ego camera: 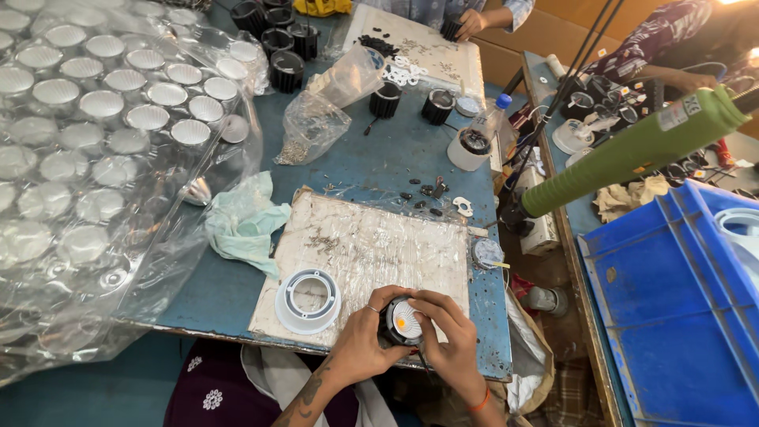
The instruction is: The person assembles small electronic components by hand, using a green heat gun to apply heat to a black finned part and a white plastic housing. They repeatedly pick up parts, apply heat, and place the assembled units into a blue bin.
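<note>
While both my hands pinch the black lamp housing [401, 323] at the near edge of the white board [371, 245], drop risk is real. Left hand [360, 341] wraps its side, right hand [447, 336] fingers press on the face with the orange dot. The housing overhangs the board's near edge; a slip would likely send it off the table. White ring [307, 299], left of the housing, could get elbowed. Loose screws [423, 192] at the board's far edge could roll.

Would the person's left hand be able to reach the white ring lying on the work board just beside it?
Probably yes: the white ring lies uncovered just beside the left hand, but that hand now grips the black lamp part.
</note>
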